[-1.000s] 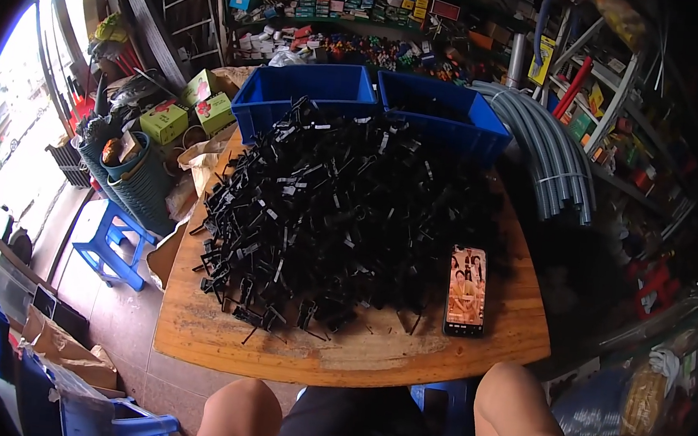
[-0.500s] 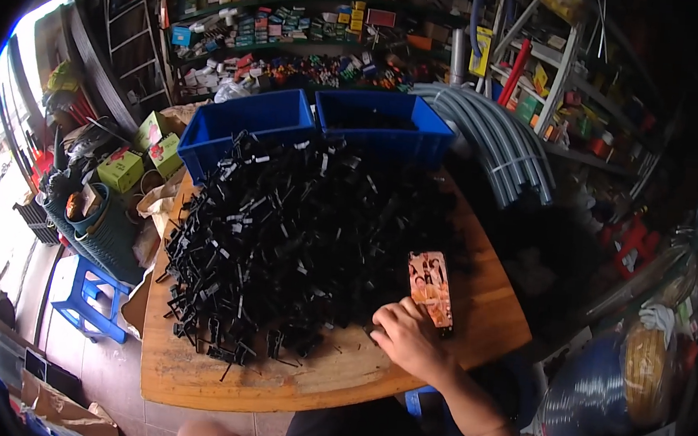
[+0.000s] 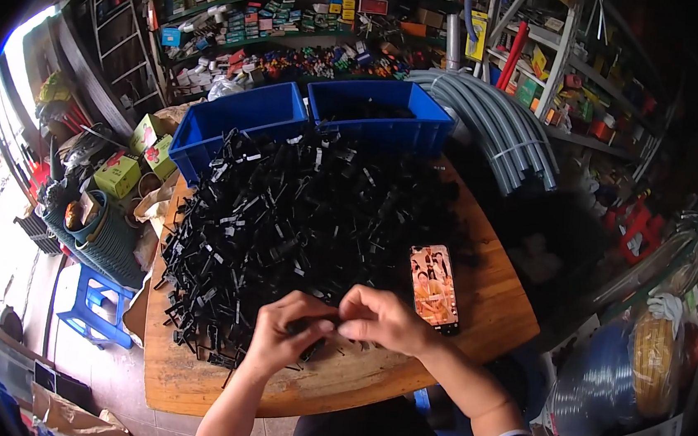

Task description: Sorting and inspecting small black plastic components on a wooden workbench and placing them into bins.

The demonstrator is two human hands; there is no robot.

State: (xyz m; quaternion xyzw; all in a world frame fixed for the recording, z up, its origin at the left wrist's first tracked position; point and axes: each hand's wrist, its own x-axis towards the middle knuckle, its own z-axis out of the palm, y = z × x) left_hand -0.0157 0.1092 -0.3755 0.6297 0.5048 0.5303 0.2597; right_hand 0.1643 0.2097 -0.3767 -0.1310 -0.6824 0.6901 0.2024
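A large heap of small black plastic parts [image 3: 283, 212], some with thin stems and pale patches, covers most of the wooden table [image 3: 384, 387]. At its near edge my two hands meet, fingertips close together. My left hand [image 3: 289, 329] is curled with thumb and fingers around something dark, likely one of the black parts, though most of it is hidden. My right hand [image 3: 386, 319] is closed in a pinch against the left fingertips; what it grips is too small to make out. Right of the hands lies a lit phone [image 3: 434, 288] with people on its screen.
Two blue bins [image 3: 241, 125] stand behind the heap; the right one holds dark parts. Coiled grey hose [image 3: 498, 131] lies at the back right, below crowded shelves [image 3: 291, 26]. A blue-and-white stool [image 3: 96, 304] and a woven basket [image 3: 111, 234] stand left of the table.
My left hand has come into view and met the right at the heap's near edge. The right hand has moved left, away from the phone, and closed.
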